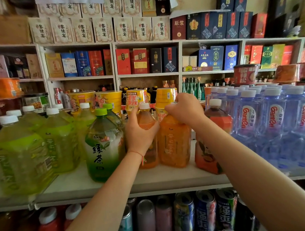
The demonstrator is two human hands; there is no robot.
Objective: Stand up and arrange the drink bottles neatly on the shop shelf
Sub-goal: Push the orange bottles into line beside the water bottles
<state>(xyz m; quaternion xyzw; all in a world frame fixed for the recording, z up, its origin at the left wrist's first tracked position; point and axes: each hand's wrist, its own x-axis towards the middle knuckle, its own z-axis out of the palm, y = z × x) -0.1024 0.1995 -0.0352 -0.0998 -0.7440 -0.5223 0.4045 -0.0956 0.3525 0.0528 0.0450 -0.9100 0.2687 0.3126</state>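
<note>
Two orange drink bottles stand side by side in the middle of the white shelf [170, 178]. My left hand [140, 132] grips the shoulder of the slimmer orange bottle [145, 120], whose white cap shows above my fingers. My right hand [185, 109] is curled over the cap and neck of the wider orange bottle [174, 142]. A green tea bottle [103, 147] with a green cap stands just left of my left hand. A red-labelled dark tea bottle [218, 118] stands right of my right arm, which hides part of it.
Several yellow-green bottles [25, 150] fill the shelf's left part. Blue water bottles [273, 122] crowd the right. Yellow noodle cups [136, 98] stand behind the orange bottles. Boxed goods line the wall shelves. Cans and bottles [204, 215] sit on the shelf below.
</note>
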